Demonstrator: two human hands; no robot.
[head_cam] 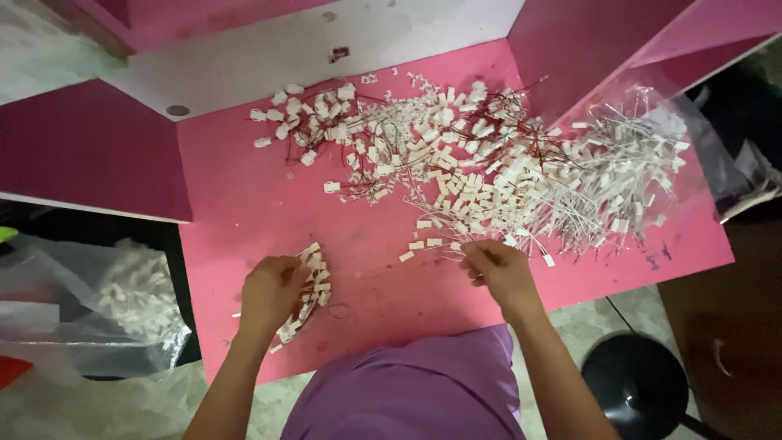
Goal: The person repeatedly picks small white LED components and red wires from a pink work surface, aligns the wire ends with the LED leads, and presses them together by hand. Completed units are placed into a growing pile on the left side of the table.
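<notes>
Pink tabletop [244,212] fills the room's middle, and at about seven o'clock on it the left hand [270,295] is clenched around a gathered bundle of white connectors [311,287] with thin wires. At five o'clock the right hand [498,273] pinches a wire at the edge of the big tangled heap [481,163] (red and white leads all knotted). One tug could drag neighbours off the table; the bundle could also splay loose.

Purple garment [423,391], bare forearms, no sleeves, no rings
</notes>
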